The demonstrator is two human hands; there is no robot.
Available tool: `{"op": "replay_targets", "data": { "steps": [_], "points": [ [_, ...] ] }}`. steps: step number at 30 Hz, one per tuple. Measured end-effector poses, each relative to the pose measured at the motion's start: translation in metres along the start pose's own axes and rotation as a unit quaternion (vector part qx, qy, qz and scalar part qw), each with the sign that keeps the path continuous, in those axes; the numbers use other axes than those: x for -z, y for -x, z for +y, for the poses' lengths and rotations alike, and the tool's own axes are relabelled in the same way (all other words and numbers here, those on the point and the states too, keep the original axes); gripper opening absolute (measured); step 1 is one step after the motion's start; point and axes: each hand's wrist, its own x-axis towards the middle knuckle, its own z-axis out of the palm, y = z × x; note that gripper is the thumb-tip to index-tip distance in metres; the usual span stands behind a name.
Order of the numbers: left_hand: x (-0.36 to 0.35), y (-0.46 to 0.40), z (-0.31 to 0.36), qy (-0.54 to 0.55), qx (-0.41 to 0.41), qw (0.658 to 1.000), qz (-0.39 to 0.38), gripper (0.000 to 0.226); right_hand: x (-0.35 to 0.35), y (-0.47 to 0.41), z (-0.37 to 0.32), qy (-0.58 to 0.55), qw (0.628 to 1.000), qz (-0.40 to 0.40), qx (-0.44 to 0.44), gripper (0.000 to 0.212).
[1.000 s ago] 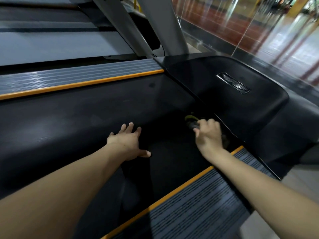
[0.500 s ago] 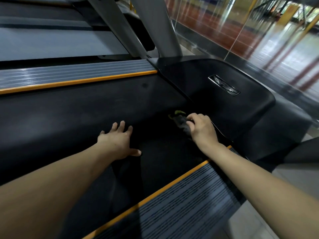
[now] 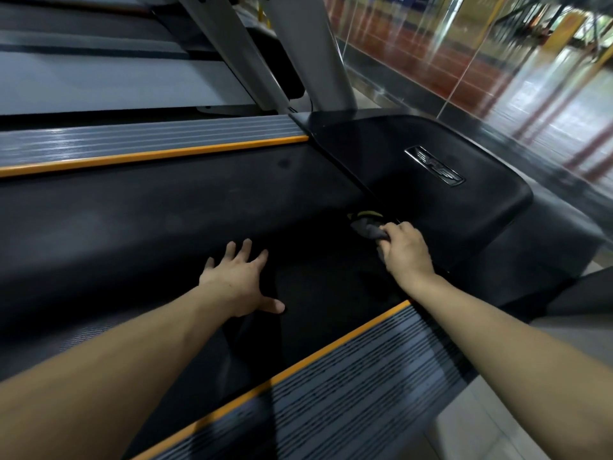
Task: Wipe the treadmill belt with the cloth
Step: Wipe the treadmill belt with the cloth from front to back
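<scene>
The black treadmill belt [image 3: 149,234] runs across the middle of the view. My left hand [image 3: 237,280] lies flat on it with fingers spread. My right hand [image 3: 406,252] grips a dark grey cloth [image 3: 366,229] with a yellow-green edge. The cloth is pressed on the belt right at its front end, against the edge of the black motor cover [image 3: 431,180]. Most of the cloth is hidden under my right hand.
Grey ribbed side rails with orange strips flank the belt, one far [image 3: 149,142] and one near [image 3: 348,390]. Grey uprights [image 3: 298,51] rise behind the motor cover. A glass wall [image 3: 464,61] stands to the right. Another treadmill deck [image 3: 99,81] lies at the far left.
My right hand has slid the cloth slightly along the belt's front edge beside the motor cover. My left hand stays pressed flat on the belt.
</scene>
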Motion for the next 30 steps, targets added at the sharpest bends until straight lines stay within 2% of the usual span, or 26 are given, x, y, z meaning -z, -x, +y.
{"op": "replay_targets", "data": {
  "steps": [10, 14, 16, 18, 20, 21, 23, 26, 28, 30],
  "points": [
    [-0.002, -0.002, -0.001, 0.004, 0.002, 1.000, -0.010, 0.121, -0.003, -0.006, 0.009, 0.025, 0.998, 0.035, -0.035, 0.027],
    [-0.001, -0.002, 0.001, 0.005, 0.002, 1.000, -0.013, 0.121, -0.010, 0.004, -0.032, -0.033, 0.995, 0.024, -0.094, 0.028],
    [-0.002, -0.003, 0.001, 0.007, 0.003, 1.000, -0.010, 0.122, -0.014, 0.022, -0.067, -0.088, 0.995, 0.010, -0.043, 0.027],
    [-0.003, -0.003, 0.000, 0.004, 0.002, 1.000, -0.007, 0.122, -0.017, 0.045, -0.101, -0.109, 0.991, -0.029, 0.070, 0.026],
    [-0.004, -0.004, -0.002, 0.004, 0.002, 1.000, -0.007, 0.122, -0.017, 0.054, -0.106, -0.108, 0.980, -0.061, 0.156, 0.029],
    [-0.004, -0.004, -0.002, 0.004, 0.002, 1.000, -0.008, 0.121, -0.014, 0.047, -0.095, -0.094, 0.980, -0.059, 0.167, 0.031],
    [-0.004, -0.005, -0.002, 0.002, 0.002, 1.000, -0.007, 0.121, -0.010, 0.022, -0.054, -0.037, 0.990, -0.035, 0.129, 0.032],
    [-0.004, -0.005, -0.002, 0.001, 0.004, 1.000, -0.009, 0.122, 0.001, -0.006, 0.006, 0.032, 0.999, 0.020, 0.006, 0.027],
    [-0.002, -0.004, 0.000, 0.000, 0.004, 1.000, -0.013, 0.122, -0.005, -0.003, -0.002, 0.027, 0.998, 0.037, -0.044, 0.023],
    [-0.001, -0.004, 0.000, -0.002, 0.006, 1.000, -0.015, 0.121, -0.014, 0.015, -0.041, -0.010, 0.998, 0.026, -0.057, 0.021]
  ]
}}
